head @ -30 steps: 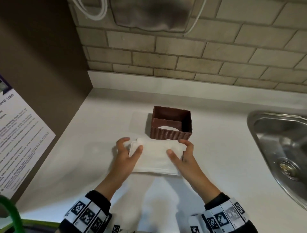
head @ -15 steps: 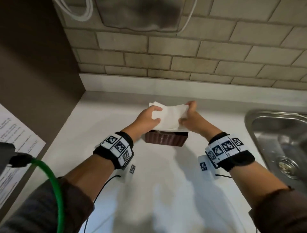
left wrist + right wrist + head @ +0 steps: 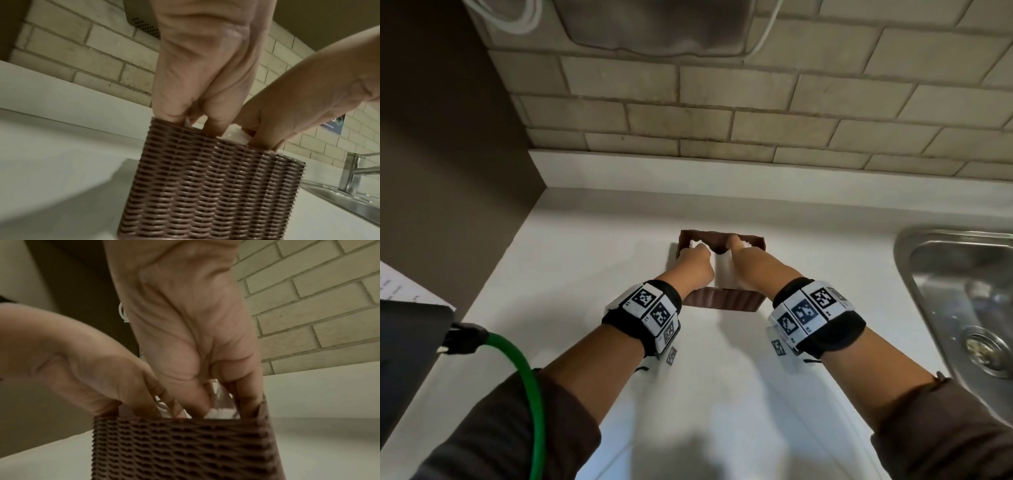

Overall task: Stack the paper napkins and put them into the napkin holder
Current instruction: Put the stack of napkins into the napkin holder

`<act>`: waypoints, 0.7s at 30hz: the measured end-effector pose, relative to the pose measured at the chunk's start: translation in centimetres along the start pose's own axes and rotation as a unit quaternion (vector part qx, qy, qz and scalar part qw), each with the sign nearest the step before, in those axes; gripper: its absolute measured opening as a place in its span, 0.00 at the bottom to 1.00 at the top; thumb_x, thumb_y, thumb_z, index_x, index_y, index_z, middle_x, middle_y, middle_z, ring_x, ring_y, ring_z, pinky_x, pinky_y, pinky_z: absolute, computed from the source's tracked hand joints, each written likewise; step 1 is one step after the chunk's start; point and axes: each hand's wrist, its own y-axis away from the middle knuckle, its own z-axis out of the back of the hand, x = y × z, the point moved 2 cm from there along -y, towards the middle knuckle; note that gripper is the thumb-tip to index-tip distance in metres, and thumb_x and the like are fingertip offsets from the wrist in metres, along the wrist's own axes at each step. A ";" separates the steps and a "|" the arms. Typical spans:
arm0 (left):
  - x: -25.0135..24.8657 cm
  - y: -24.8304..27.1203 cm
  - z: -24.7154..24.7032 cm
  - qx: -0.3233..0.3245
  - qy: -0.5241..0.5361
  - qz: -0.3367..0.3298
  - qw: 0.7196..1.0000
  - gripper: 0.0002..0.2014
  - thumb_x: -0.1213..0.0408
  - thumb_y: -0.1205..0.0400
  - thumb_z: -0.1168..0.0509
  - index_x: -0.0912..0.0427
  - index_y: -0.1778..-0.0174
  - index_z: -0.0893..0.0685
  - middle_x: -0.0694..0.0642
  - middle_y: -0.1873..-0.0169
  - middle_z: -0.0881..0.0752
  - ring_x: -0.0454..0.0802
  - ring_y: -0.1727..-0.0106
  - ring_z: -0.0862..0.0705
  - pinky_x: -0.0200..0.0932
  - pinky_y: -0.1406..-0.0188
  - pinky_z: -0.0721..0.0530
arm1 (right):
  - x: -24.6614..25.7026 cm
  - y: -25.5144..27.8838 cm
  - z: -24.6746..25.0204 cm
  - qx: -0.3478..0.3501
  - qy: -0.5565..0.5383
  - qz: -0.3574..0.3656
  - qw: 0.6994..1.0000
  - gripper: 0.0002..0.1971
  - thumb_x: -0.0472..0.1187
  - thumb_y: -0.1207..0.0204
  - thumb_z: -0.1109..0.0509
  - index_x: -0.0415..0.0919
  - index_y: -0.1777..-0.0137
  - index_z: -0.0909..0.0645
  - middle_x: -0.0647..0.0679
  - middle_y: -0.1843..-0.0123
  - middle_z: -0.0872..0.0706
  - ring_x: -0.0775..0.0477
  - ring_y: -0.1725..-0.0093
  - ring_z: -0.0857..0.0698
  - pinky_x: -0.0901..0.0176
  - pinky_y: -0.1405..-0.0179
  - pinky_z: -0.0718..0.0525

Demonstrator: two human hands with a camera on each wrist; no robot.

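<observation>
Both hands reach down into the brown woven napkin holder (image 3: pixel 722 301), fingers pointing into its open top. The left hand (image 3: pixel 693 265) sits at the holder's left side and the right hand (image 3: pixel 748 262) at its right, with the white stack of paper napkins (image 3: pixel 724 274) between them. In the left wrist view the left hand (image 3: pixel 203 78) has its fingers (image 3: pixel 213 125) dipping past the rim of the napkin holder (image 3: pixel 205 186), and a pale edge of the paper napkins (image 3: pixel 236 134) shows just above the rim beside the right hand (image 3: pixel 298 100). In the right wrist view the right hand (image 3: pixel 191 324) has its fingers (image 3: pixel 195 399) curled down onto the paper napkins (image 3: pixel 220 413), pinching them inside the napkin holder (image 3: pixel 185 447); the left hand (image 3: pixel 82 356) also curls its fingers over the stack at the rim. So each hand grips the napkins, which are partly sunk into the holder and still stand above its near wall.

The holder stands on a white table (image 3: pixel 592 260), set back toward a low white upstand and a wall of pale brick tiles (image 3: pixel 722 113). A dark brown panel (image 3: pixel 448 154) closes the left side. A steel sink (image 3: pixel 962 291) lies to the right, well apart from the holder, and its tap (image 3: pixel 353 172) appears in the left wrist view. A green cable (image 3: pixel 530 394) curves at the lower left.
</observation>
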 end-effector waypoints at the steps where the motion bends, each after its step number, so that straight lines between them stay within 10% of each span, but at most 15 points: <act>1: -0.1 0.0 0.0 0.008 -0.009 0.006 1.000 0.24 0.69 0.15 0.43 0.63 0.21 0.34 0.67 0.25 0.30 0.61 0.27 0.25 0.49 0.32 0.22 | -0.3 -0.6 -0.5 0.003 0.015 -0.012 1.000 0.21 0.31 0.17 0.45 0.33 0.25 0.38 0.33 0.35 0.21 0.34 0.40 0.21 0.49 0.45 0.23; 9: -1.0 1.0 0.7 -0.002 -0.036 -0.028 0.999 0.23 0.58 0.13 0.43 0.60 0.22 0.31 0.70 0.18 0.49 0.65 0.31 0.23 0.52 0.34 0.21 | 0.1 -0.3 1.1 -0.066 0.162 0.009 0.985 0.23 0.40 0.20 0.36 0.40 0.26 0.32 0.35 0.30 0.31 0.34 0.32 0.27 0.49 0.38 0.23; 15: -0.3 0.2 0.0 -0.011 0.001 -0.031 0.999 0.22 0.60 0.14 0.45 0.62 0.23 0.30 0.67 0.25 0.27 0.64 0.32 0.21 0.52 0.37 0.19 | 0.8 -0.6 -0.3 0.003 0.135 0.067 0.989 0.20 0.35 0.19 0.40 0.33 0.28 0.30 0.33 0.32 0.23 0.35 0.34 0.21 0.49 0.41 0.21; 21: 0.6 1.6 0.3 -0.029 0.074 -0.059 0.995 0.23 0.61 0.12 0.45 0.60 0.20 0.33 0.63 0.22 0.28 0.59 0.25 0.24 0.49 0.30 0.24 | 0.6 -0.5 -1.0 0.001 0.115 0.056 0.992 0.24 0.33 0.20 0.38 0.36 0.23 0.33 0.33 0.29 0.25 0.36 0.32 0.22 0.50 0.42 0.21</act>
